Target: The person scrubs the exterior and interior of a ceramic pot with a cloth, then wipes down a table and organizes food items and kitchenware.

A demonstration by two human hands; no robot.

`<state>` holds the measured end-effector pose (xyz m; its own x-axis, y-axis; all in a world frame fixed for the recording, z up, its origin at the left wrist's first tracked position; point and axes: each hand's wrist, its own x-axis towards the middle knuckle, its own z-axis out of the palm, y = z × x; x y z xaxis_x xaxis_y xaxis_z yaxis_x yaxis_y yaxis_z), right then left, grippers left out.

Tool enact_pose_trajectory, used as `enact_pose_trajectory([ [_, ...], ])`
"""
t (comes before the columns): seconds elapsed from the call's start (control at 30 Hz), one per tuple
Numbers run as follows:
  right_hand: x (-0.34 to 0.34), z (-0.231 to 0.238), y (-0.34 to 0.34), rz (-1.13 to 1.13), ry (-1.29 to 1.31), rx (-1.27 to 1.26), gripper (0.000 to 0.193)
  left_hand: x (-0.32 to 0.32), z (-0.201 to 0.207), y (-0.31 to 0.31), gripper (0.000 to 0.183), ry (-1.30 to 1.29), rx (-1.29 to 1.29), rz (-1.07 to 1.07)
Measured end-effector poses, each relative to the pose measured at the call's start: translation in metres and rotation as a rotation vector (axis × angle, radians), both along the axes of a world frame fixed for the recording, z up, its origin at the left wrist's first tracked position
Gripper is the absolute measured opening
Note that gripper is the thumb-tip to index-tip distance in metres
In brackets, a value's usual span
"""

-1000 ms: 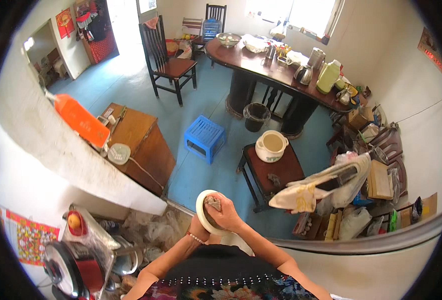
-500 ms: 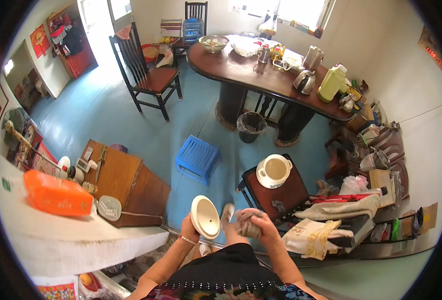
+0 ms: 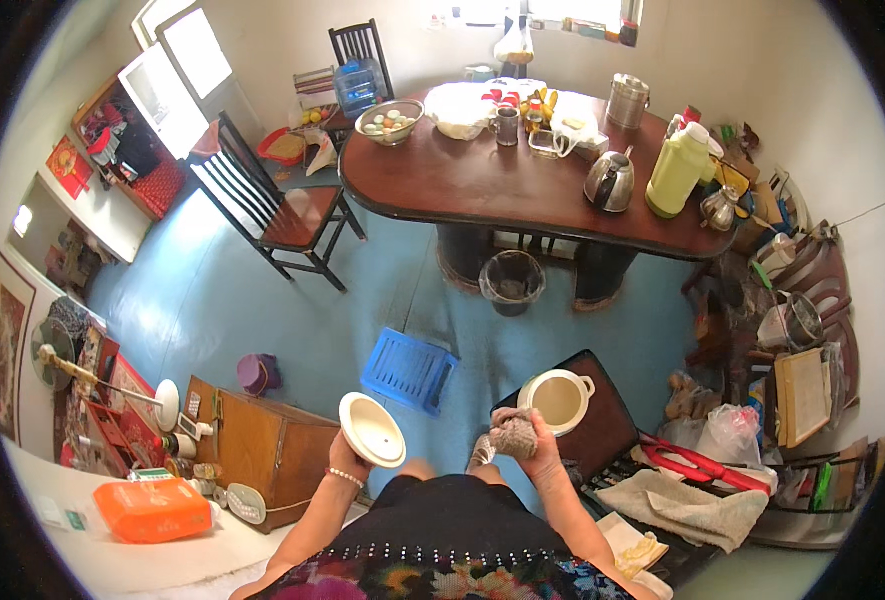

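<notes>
A cream oval lid (image 3: pixel 373 430), its hollow underside and small hole turned up, rests in my left hand (image 3: pixel 347 455), whose fingers are closed around its edge. My right hand (image 3: pixel 544 449) grips a bunched brown-grey cloth (image 3: pixel 514 436). Just beyond the cloth stands a cream pot (image 3: pixel 563 400) with a side handle, uncovered, on a dark chair seat (image 3: pixel 611 412). The cloth overlaps the pot's near edge in the picture; whether they touch I cannot tell. Lid and pot are apart.
Ahead on the blue floor are a blue plastic stool (image 3: pixel 410 368) and a lined waste bin (image 3: pixel 512 285). A long dark table (image 3: pixel 443 175) carries a kettle (image 3: pixel 611 182) and a green thermos (image 3: pixel 679 170). At left is a wooden cabinet (image 3: pixel 273 440); at right, a beige towel (image 3: pixel 678 500).
The view has shifted, taking in more of the table. My right hand with the cloth has come closer to the pot. The lid remains in my left hand, now farther left.
</notes>
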<state>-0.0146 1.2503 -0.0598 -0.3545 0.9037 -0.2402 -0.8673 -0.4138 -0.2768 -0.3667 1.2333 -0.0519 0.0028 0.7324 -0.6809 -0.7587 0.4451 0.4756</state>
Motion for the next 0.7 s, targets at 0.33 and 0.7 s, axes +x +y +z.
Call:
enact_pose_trajectory([
  [0.33, 0.110, -0.026, 0.013, -0.575, -0.454, -0.236, 0.031, 0.065, 0.034, 0.122, 0.030, 0.093, -0.113, -0.094],
  [0.7, 0.138, 0.025, 0.199, -0.702, -0.946, -0.243, 0.016, 0.025, 0.043, 0.326, 0.017, 0.508, -0.120, 0.077],
])
